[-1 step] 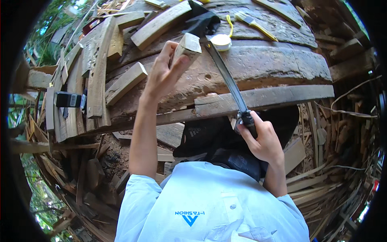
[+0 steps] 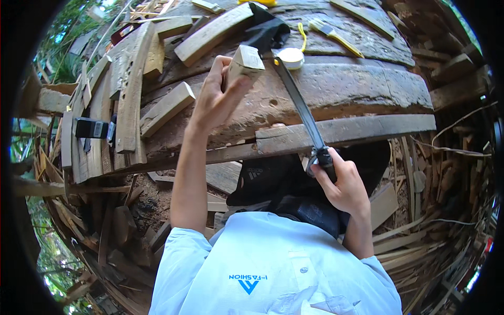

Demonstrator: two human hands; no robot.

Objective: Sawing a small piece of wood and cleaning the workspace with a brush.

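A rough, weathered bench of thick brown wooden slabs (image 2: 362, 86) carries a round white case with a yellow strap (image 2: 290, 59) near a flat, yellow-handled paintbrush (image 2: 336, 37); leftward lie a squared brown timber block (image 2: 167, 109) and a long, holed wooden plank (image 2: 129, 113).

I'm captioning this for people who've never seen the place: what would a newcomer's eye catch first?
Probably the long metal tool, slanting across the centre in the right hand, and the pale wooden block in the raised left hand. Beyond them on the weathered planks, bright against the brown, are a round white case with a yellow strap and, farther right, a yellow-handled brush.
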